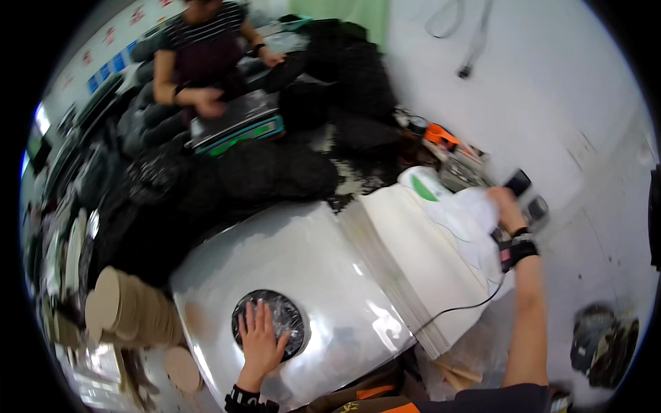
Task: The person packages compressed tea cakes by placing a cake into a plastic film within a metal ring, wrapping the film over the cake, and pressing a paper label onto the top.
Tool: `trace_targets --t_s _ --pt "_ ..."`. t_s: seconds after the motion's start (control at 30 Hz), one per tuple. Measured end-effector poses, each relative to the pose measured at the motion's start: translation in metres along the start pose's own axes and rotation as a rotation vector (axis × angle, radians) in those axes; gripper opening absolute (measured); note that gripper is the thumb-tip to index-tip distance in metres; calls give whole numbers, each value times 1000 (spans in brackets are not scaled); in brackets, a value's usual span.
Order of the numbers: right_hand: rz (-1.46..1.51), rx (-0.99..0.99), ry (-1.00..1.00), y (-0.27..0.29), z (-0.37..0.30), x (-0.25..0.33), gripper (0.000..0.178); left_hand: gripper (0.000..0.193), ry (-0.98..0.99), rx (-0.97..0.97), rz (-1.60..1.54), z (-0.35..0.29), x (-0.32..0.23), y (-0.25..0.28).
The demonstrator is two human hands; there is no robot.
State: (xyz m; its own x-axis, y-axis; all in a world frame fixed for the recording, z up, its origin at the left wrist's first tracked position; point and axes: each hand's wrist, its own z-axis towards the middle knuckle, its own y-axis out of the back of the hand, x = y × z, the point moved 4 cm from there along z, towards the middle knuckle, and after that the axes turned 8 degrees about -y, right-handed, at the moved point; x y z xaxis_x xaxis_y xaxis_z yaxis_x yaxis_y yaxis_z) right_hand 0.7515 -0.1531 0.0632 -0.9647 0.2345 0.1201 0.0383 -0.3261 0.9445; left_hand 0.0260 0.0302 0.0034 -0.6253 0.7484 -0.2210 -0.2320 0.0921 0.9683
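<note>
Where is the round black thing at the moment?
In the head view, the round black thing is low and left of centre, on the shiny plastic sheets beneath the left hand, right of the tan discs.

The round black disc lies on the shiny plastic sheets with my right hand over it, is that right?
Not quite: the head view shows your left hand over the round black disc, which does lie on the shiny plastic sheets.
</note>
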Motion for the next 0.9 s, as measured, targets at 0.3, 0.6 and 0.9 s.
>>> trace_targets --t_s 0.3,0.6,0.9 --pt "722 161 -334 24 49 319 61 71 101 -3 64 -7 -22 17" --pt "412 436 769 -94 -26 570 96 66 113 -81 -776 -22 -1 -24" --pt "982 443 398 -141 -7 621 72 63 87 -306 -268 -11 -4 19"
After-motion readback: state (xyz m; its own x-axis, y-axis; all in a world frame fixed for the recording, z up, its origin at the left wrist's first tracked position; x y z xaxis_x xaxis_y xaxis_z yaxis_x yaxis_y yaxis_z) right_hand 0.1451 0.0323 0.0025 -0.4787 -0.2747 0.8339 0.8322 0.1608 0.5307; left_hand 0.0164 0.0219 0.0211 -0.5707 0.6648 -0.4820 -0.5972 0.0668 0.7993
